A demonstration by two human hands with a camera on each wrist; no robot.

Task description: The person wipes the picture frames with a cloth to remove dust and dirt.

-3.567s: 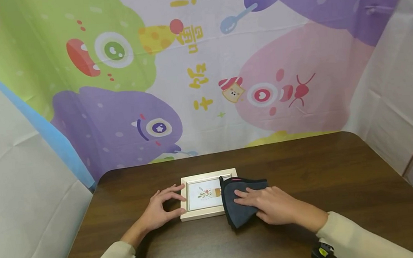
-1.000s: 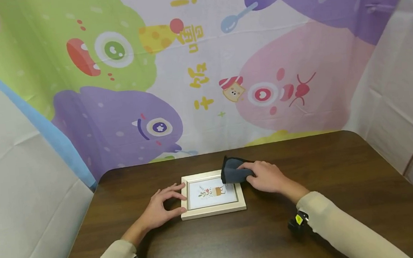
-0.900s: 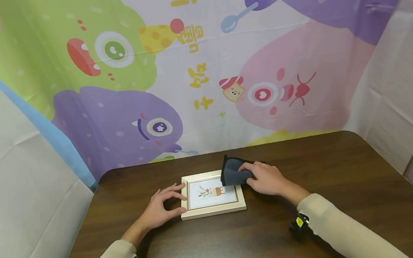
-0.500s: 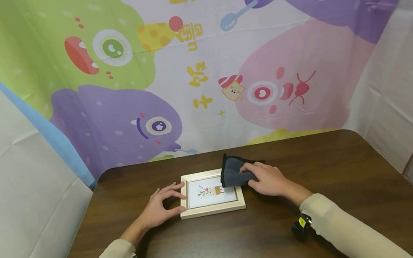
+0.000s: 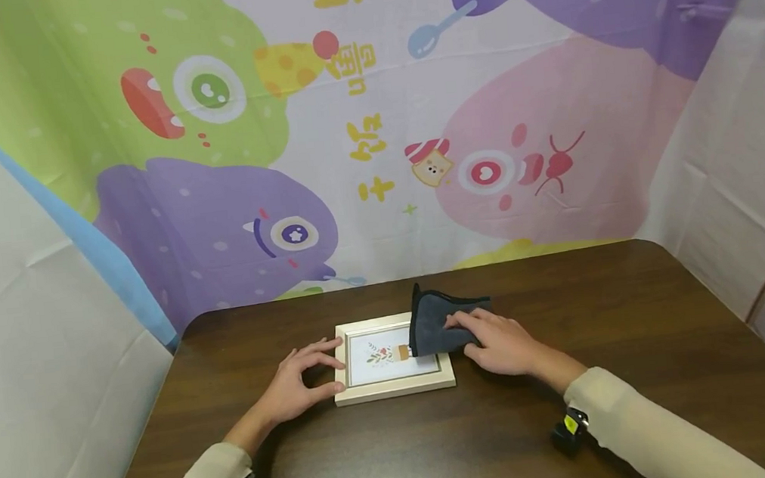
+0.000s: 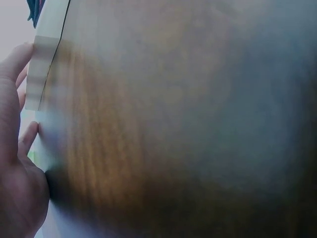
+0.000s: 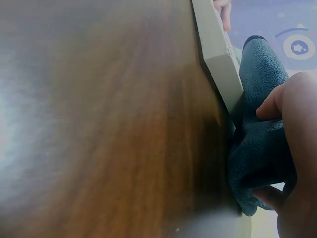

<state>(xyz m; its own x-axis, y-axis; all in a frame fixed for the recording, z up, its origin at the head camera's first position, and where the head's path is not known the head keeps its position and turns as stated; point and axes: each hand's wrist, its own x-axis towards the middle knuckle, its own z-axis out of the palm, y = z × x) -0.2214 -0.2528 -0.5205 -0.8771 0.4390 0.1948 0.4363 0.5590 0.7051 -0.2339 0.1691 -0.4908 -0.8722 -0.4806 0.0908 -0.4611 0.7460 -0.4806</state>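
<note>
A cream picture frame with a plant print lies flat on the brown table. At its left edge, my left hand touches the border with spread fingers and thumb. My right hand grips a dark grey cleaning cloth with black edging. This cloth lies over the frame's right part, hiding the far right corner and some of the print. In the right wrist view, fingers press into the fuzzy cloth beside the frame's side. The left wrist view shows the left hand right at the frame's corner.
The brown table has rounded far corners. Behind it hangs a backdrop with cartoon monsters, and pale sheets close off both sides. Dark wrist cameras sit by the cream sleeves.
From pressing the cloth with fingers laid out over the frame's right side, my right hand went to the far right corner gripping it, then slid slightly nearer. My left hand stays put.
</note>
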